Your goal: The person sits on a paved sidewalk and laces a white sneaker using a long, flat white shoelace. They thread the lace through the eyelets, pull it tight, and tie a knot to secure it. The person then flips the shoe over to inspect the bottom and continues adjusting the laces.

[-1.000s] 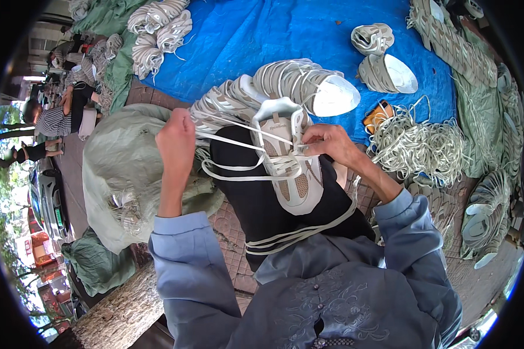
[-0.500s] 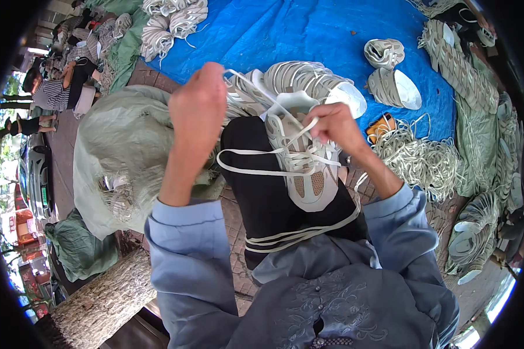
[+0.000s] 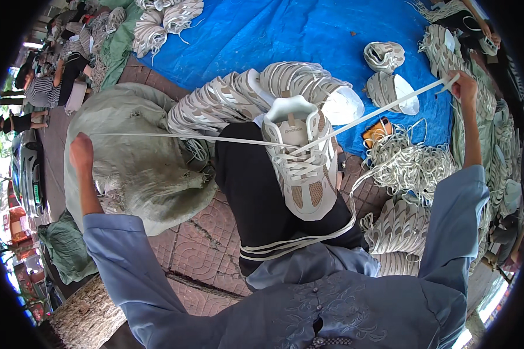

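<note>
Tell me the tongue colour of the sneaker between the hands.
The sneaker tongue is tan, best seen in the head view.

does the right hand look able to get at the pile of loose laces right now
Probably yes: the pile of loose laces lies to the person's right with nothing visibly blocking it. The right hand grips a taut shoelace, though, so it would likely need to let go first.

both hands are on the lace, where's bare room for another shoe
Most: wrinkled blue plastic tarp, between beige shoe bundles upper left and two pale shoe stacks right. Smaller: reddish patterned paving between the pale greenish sack and black trouser leg. Crowded: right of that leg, tangled white laces and nested shoes; over it, the taut white lace.
</note>
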